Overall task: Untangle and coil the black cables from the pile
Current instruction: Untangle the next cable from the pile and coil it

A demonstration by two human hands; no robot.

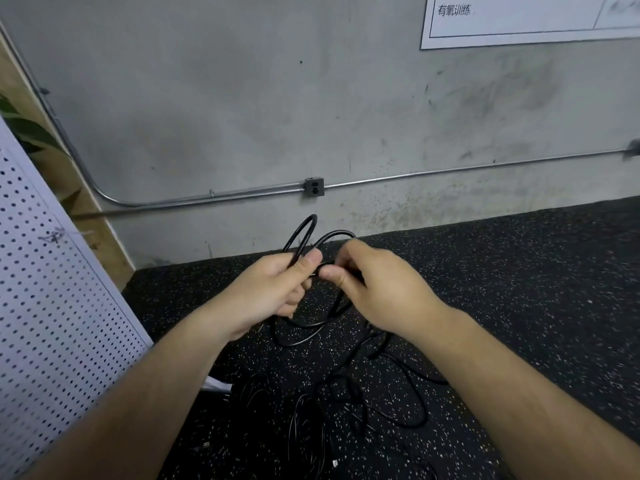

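A black cable [304, 233] is held up in loops in front of me. My left hand [273, 289] grips the gathered loops, thumb on top. Beside it, my right hand [374, 285] pinches a strand of the same cable between thumb and fingers. Two loops stick up above the hands, and more of the cable hangs down to the floor [519, 271] below them. A pile of tangled black cables [346, 403] lies on the speckled black floor between my forearms.
A grey concrete wall [242, 116] stands close ahead with a metal conduit and an outlet box [314, 187] near its base. A white perforated panel [52, 306] leans at the left. A white poster [519, 19] hangs top right.
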